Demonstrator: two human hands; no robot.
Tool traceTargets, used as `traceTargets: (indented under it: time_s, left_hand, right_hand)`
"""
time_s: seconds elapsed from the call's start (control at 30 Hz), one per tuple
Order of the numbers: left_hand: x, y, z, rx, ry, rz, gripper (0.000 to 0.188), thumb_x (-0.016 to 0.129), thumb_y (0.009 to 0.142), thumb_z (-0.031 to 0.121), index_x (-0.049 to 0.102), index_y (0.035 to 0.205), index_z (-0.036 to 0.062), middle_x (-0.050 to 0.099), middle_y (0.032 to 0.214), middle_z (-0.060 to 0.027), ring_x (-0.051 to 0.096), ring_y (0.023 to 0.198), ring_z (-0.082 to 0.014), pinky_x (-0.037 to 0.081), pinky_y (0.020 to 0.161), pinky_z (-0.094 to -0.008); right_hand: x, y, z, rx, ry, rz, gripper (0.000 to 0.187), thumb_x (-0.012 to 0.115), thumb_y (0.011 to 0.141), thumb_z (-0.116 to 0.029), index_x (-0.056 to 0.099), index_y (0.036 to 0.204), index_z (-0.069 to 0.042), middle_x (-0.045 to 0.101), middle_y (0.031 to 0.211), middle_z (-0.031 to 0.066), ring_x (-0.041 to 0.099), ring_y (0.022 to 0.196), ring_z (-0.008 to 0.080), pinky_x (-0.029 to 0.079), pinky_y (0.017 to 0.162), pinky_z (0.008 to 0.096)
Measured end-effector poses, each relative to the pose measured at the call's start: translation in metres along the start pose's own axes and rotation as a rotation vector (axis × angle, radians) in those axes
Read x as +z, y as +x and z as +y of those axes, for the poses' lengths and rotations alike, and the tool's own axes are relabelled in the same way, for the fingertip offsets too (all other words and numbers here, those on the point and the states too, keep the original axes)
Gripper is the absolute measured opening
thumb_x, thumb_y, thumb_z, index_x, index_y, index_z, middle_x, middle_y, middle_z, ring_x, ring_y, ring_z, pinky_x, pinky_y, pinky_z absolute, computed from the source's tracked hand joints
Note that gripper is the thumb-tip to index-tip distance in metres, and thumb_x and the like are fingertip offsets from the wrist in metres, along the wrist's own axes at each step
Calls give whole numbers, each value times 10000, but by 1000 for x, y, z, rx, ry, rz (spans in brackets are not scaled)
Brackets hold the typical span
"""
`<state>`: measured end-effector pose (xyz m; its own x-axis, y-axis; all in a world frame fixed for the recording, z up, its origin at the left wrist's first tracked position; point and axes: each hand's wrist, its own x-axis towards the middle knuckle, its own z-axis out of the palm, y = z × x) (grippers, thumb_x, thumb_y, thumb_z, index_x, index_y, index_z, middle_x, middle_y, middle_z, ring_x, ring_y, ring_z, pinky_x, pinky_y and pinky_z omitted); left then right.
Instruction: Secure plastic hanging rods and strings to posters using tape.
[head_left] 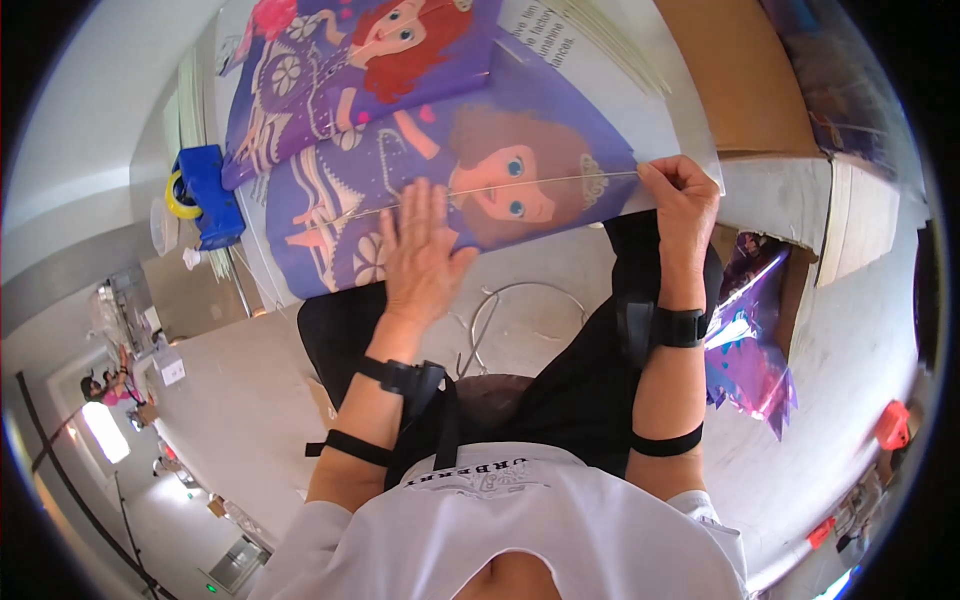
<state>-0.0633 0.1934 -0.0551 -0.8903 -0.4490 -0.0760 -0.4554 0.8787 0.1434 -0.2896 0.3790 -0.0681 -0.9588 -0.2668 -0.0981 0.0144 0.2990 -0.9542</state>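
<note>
A purple printed sheet [400,200] with a cartoon girl on it lies across the work surface in front of me. Along its length runs a thin pale rod [540,182], crossing the printed face. My left hand [425,255] rests on the sheet with its fingers stretched out, over the rod's left part. At the sheet's right corner, my right hand [685,195] is closed, thumb and forefinger pinching the rod's end. A second sheet [440,60] with a similar print overlaps the first one on its far side.
Several thin pale sticks [620,45] lie at the far right of the surface. A blue tape dispenser [220,200] with yellow tape stands at the left edge. Cardboard [745,80] is at the right, with shiny purple film [750,350] hanging below. Wire loops [530,288] lie on the floor.
</note>
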Motion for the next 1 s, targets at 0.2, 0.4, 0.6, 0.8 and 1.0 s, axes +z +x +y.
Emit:
traceTargets:
  time_s: [0.2,0.4,0.6,0.8,1.0]
  left_hand:
    - [6,59,106,364,-235,-35,790,650,771,324,285,1392,-2,255,1467,-172,191,1380,-307,108,1102,-520]
    - [9,100,137,402,-371,278,624,629,774,178,388,1333,39,370,1398,-137,302,1315,-312,229,1064,-472]
    - [-27,150,126,651,-399,48,407,598,660,2,580,1059,76,602,985,-71,499,1033,-270,373,903,-395]
    - [-32,173,135,562,-481,-377,341,622,661,-9,574,995,37,592,774,-76,552,768,-236,444,727,-334]
    - [-36,171,140,419,-538,-461,232,617,681,-14,535,898,9,550,718,-79,517,688,-180,439,659,-287]
  right_hand:
    - [-2,0,3,39,-26,-13,102,680,718,-105,659,744,-9,601,610,44,532,575,124,424,567,266]
    - [-3,-1,-1,76,-58,21,110,670,719,-142,669,758,-39,624,630,82,581,574,173,453,573,301]
    - [-8,-5,-6,79,104,10,78,668,710,-83,655,740,-12,600,598,56,527,546,120,420,537,263]
    - [-2,-13,-10,126,197,64,174,684,689,-26,623,851,-6,614,602,79,581,591,123,452,553,261]
    - [11,-37,-18,241,343,219,255,690,729,0,482,875,29,642,832,142,607,563,148,484,519,264]
